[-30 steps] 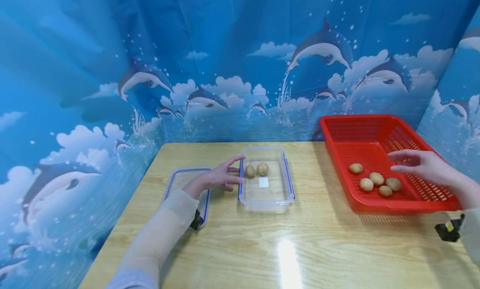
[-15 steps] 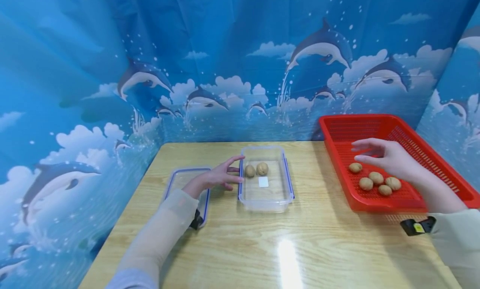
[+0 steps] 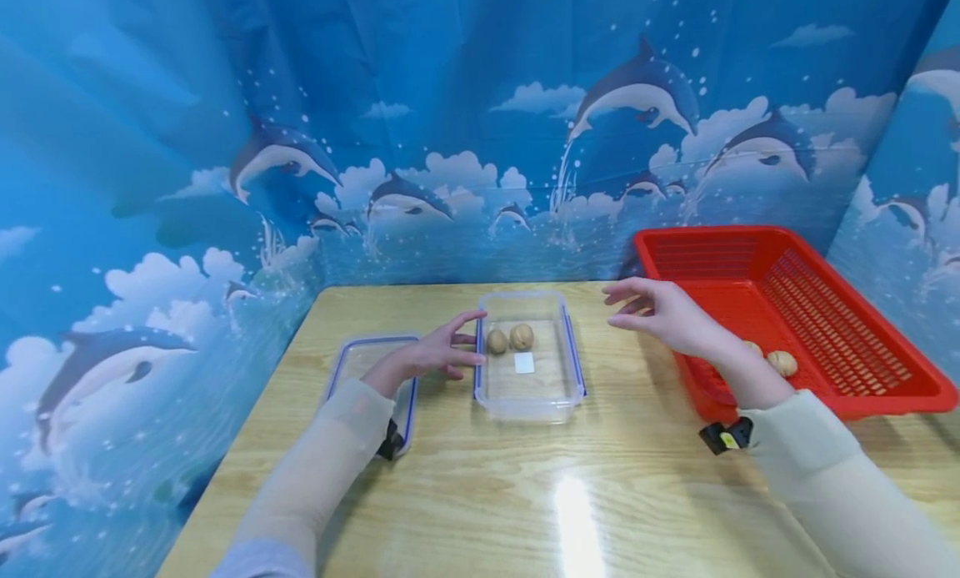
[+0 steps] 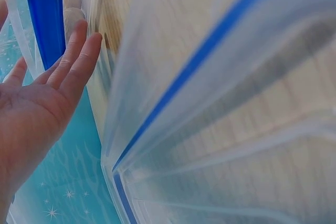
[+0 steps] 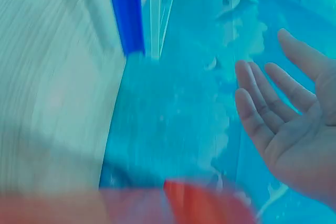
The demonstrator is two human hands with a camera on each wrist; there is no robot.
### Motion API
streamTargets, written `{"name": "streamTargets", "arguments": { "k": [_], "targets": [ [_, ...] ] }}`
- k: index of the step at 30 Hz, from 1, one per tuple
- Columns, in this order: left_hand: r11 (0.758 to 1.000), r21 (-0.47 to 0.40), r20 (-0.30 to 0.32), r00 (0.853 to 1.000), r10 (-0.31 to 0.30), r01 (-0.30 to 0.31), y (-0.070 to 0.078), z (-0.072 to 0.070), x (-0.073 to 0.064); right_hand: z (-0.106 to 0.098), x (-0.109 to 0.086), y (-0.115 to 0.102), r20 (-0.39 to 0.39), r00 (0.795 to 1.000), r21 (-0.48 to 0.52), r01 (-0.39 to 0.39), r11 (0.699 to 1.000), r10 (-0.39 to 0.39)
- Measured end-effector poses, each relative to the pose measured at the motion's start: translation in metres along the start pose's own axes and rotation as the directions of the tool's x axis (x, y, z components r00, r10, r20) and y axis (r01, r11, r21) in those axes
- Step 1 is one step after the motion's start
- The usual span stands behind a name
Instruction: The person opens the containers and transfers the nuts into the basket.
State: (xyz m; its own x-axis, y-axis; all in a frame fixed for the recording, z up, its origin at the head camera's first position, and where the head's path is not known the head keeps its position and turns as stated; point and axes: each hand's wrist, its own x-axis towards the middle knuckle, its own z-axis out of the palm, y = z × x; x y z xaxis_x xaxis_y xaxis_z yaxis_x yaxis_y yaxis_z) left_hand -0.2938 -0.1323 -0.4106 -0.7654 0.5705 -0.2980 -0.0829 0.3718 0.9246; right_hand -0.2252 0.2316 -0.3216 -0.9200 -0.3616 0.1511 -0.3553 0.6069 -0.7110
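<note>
My left hand [image 3: 438, 350] is at the left wall of a clear plastic box [image 3: 528, 407], its fingers spread at the rim. Inside the box, two walnuts [image 3: 521, 337] lie side by side near a white square. My right hand [image 3: 656, 311] hovers between the box and a red basket [image 3: 847, 336], fingers loosely bent and nothing held. Its palm [image 5: 302, 135] shows bare in the right wrist view. More walnuts [image 3: 782, 364] lie in the basket, partly hidden by my right forearm. In the left wrist view, the left fingers [image 4: 79, 72] are straight and hold nothing.
A clear blue-rimmed lid [image 3: 360, 354] lies left of the box, partly beneath my left forearm. Everything stands on a wooden table [image 3: 480, 495]. A blue dolphin-print curtain [image 3: 465, 128] hangs behind it and along the sides.
My right hand has swept left from over the red basket toward the box, staying empty. My left hand keeps its place at the box wall, and the walnuts in the box stay put.
</note>
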Motion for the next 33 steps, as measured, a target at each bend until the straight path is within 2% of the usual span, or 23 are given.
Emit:
{"name": "streamTargets", "arguments": {
  "k": [9,15,26,33],
  "targets": [
    [1.0,-0.014,0.003,1.0,0.008,-0.008,-0.001,0.001,-0.002,0.046,0.03,-0.006,0.052,0.995,0.118,0.077,0.99,-0.084],
    [1.0,-0.011,0.005,1.0,0.008,-0.008,0.0,0.001,-0.001,0.066,0.047,-0.002,0.122,0.988,0.193,0.074,0.979,-0.099],
    [1.0,-0.006,0.016,1.0,0.016,-0.016,0.001,0.0,-0.001,0.085,0.076,0.012,0.196,0.975,0.133,0.079,0.988,-0.104],
    [1.0,-0.002,0.017,1.0,0.018,-0.018,0.001,0.0,-0.001,0.098,0.092,0.017,0.266,0.959,0.102,0.076,0.992,-0.101]
  ]
}}
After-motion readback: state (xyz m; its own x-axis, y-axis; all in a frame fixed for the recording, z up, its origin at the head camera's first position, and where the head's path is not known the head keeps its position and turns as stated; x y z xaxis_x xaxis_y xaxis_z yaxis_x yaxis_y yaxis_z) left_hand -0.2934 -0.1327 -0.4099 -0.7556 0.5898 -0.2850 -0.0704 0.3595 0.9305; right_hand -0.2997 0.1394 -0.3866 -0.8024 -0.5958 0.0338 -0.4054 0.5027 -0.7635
